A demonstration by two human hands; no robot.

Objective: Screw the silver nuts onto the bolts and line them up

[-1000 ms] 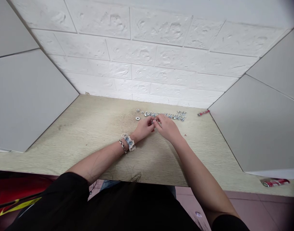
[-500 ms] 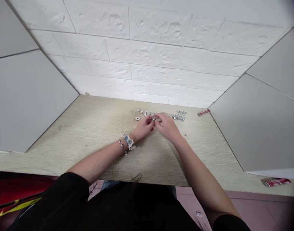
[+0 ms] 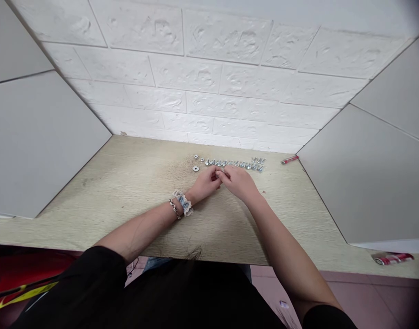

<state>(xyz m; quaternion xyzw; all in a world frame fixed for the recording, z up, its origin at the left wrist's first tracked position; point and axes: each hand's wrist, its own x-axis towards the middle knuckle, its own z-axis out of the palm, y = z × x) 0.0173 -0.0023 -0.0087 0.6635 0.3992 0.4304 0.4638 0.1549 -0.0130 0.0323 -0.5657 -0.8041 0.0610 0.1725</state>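
Note:
My left hand [image 3: 205, 182] and my right hand [image 3: 239, 183] meet just above the table, their thumbs and fingertips pinched together. A small metal fastener showed between them half a second ago; now the fingers cover it. Behind the hands runs a row of silver bolts with washers [image 3: 219, 162], standing heads down. Left of that row lie two small nuts [image 3: 196, 156], and a flat round washer [image 3: 196, 169] is nearest to my left hand. A few loose screws [image 3: 258, 160] lie behind the right end of the row.
A white brick-patterned wall [image 3: 202, 87] closes the back of the wooden table [image 3: 127, 192]. Grey panels stand at the left [image 3: 41, 146] and right [image 3: 367, 178]. One red battery [image 3: 289, 160] lies by the right panel's back corner, another red battery [image 3: 394, 259] near the front right edge.
My right fingers have lowered and closed in against my left hand, covering the fastener. More of the bolt row shows behind the hands. The things on the table have stayed put.

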